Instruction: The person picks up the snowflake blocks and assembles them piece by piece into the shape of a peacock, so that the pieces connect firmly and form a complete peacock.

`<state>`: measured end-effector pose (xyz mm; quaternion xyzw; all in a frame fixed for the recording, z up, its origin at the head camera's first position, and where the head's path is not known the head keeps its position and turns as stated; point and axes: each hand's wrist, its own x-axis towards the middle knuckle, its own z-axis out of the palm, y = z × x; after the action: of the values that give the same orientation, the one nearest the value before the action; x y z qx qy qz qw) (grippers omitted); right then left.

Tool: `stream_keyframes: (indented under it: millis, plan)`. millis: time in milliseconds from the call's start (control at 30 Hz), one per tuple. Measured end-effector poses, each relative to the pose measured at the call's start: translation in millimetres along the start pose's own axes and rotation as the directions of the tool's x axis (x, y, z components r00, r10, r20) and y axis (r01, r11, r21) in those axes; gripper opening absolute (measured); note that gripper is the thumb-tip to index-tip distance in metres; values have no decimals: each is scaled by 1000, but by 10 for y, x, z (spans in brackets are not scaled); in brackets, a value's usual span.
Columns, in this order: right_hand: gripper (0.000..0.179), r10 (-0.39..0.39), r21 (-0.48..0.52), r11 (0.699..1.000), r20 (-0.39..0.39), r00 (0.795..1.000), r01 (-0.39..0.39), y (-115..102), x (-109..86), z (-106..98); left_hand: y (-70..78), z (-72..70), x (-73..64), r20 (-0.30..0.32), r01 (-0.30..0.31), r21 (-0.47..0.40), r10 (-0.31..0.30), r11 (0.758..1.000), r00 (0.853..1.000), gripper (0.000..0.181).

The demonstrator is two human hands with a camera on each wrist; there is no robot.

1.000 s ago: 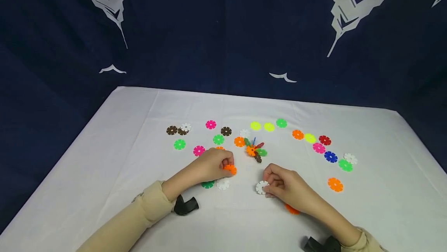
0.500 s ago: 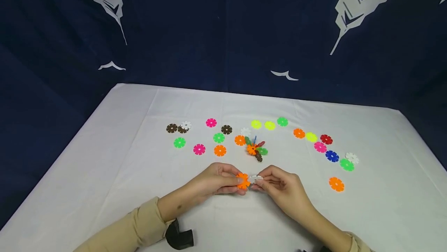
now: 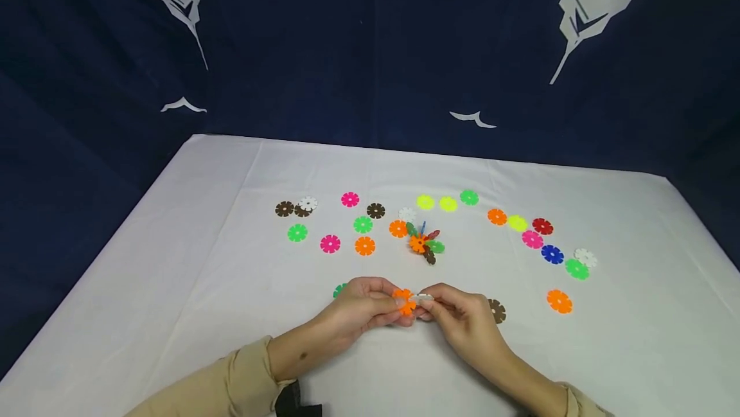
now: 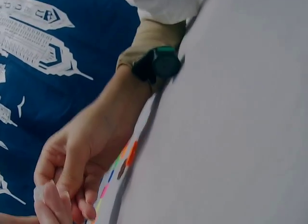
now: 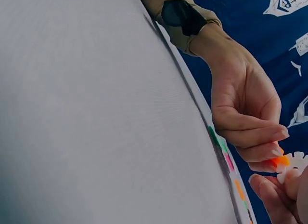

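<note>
My left hand [image 3: 364, 308] pinches an orange notched disc [image 3: 406, 302] between thumb and fingers, just above the table's near middle. From the other side my right hand [image 3: 465, 317] pinches a white notched disc [image 3: 424, 297], its edge turned toward the orange one. The two discs meet at their rims; whether their slots interlock I cannot tell. In the right wrist view the white disc [image 5: 296, 162] stands against the orange disc [image 5: 282, 159]. Beyond the hands sits a joined cluster of discs [image 3: 419, 243], orange in front with green, red, blue and brown ones sticking out.
Loose notched discs lie across the white table [image 3: 231, 301]: a pink disc [image 3: 330, 244] and others at left, a blue disc [image 3: 552, 254] among several at right. A brown disc [image 3: 497, 311] lies beside my right hand, and a green disc [image 3: 340, 290] is partly hidden behind my left.
Both hands came together from apart, bringing the orange and white discs rim to rim. Over the last half second the hands have barely moved, and the view has tilted slightly.
</note>
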<state>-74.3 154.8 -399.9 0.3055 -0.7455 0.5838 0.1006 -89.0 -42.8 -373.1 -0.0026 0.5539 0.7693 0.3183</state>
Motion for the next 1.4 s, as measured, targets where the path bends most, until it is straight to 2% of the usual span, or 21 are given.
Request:
stream_keyframes:
  millis: [67, 167, 233, 300, 367, 433, 500, 600, 700, 900, 1167, 1300, 1400]
  plan:
    - [23, 20, -10, 1000, -7, 1000, -20, -21, 21, -12, 19, 9, 23, -2, -5, 20, 5, 1000, 1000, 10]
    - [13, 150, 34, 988, -17, 989, -149, -68, 59, -53, 65, 11, 97, -3, -6, 62, 6, 998, 1000, 11]
    - [9, 259, 95, 961, -1, 966, -258, -92, 80, -88, 94, 13, 160, 2, -11, 89, 11, 996, 1000, 12]
    - [12, 365, 166, 917, 21, 931, -363, -108, 96, -117, 120, 20, 224, 31, -22, 125, 18, 992, 999, 14]
    - [17, 423, 209, 882, 43, 905, -422, -109, 109, -137, 147, 20, 284, 71, -34, 181, 22, 983, 997, 15]
    - [19, 475, 243, 851, 28, 880, -466, -107, 120, -151, 191, -1, 347, 83, -49, 246, 29, 968, 996, 18]
    - [20, 509, 256, 833, -5, 861, -491, -101, 130, -169, 253, -52, 421, 66, -42, 302, 23, 952, 998, 25]
    - [21, 559, 264, 806, -43, 828, -530, -84, 137, -201, 339, -133, 544, 5, -7, 364, 6, 931, 1000, 28]
    - [23, 593, 247, 784, -25, 805, -570, -56, 130, -212, 379, -164, 646, -26, 39, 382, -31, 923, 999, 25]
    - [23, 597, 223, 780, 16, 802, -585, -22, 126, -200, 385, -151, 784, -15, 78, 350, -78, 933, 997, 22]
    - [26, 581, 262, 774, 68, 811, -576, -7, 121, -203, 360, -56, 907, -31, 86, 300, -81, 950, 996, 16]
    - [28, 559, 309, 765, 115, 821, -565, -6, 117, -209, 350, -48, 913, -33, 85, 254, -79, 964, 996, 13]
    - [27, 557, 330, 761, 112, 823, -559, -31, 131, -247, 362, -89, 840, -20, 65, 211, -62, 975, 998, 10]
